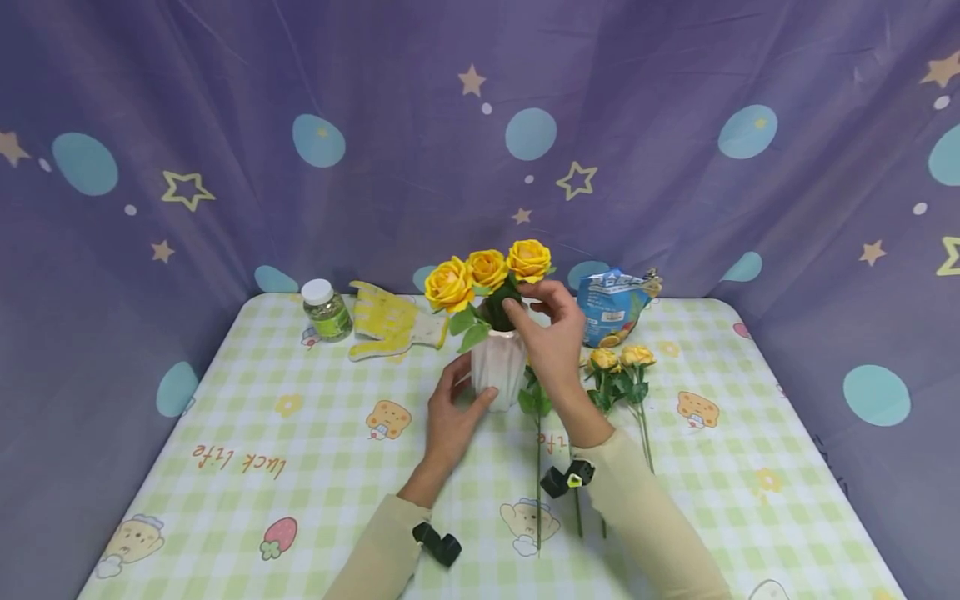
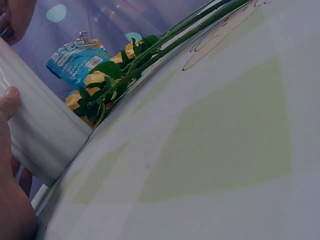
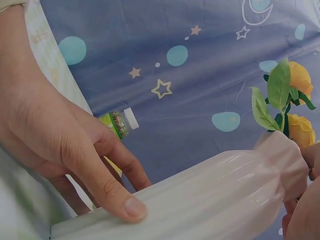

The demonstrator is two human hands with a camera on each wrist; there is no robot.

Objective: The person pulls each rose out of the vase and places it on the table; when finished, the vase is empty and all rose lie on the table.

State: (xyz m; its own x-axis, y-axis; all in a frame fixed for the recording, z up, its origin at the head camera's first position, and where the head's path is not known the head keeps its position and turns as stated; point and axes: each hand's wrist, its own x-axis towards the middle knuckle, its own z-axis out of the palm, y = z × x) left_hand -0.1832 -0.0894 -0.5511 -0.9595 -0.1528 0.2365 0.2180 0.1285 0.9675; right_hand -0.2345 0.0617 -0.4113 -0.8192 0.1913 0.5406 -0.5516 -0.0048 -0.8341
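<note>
A white ribbed vase (image 1: 495, 371) stands on the table, and three yellow artificial roses (image 1: 450, 285) with green leaves rise from its mouth. Around the lower part of the vase, my left hand (image 1: 450, 421) grips with thumb in front and fingers behind. My right hand (image 1: 553, 337) is up at the vase's mouth, thumb and fingers pinching a rose (image 1: 529, 261) just below its bloom. That rose's stem is mostly hidden by the hand and leaves. In the right wrist view, the left thumb (image 3: 134, 207) presses the vase's side.
More yellow roses (image 1: 637, 356) with long stems lie to the right of the vase, partly under my right forearm. Behind them stands a blue pouch (image 1: 609, 310) with a clip. A lidded jar (image 1: 327, 312) and a yellow-and-white glove (image 1: 386, 321) are at the back left.
</note>
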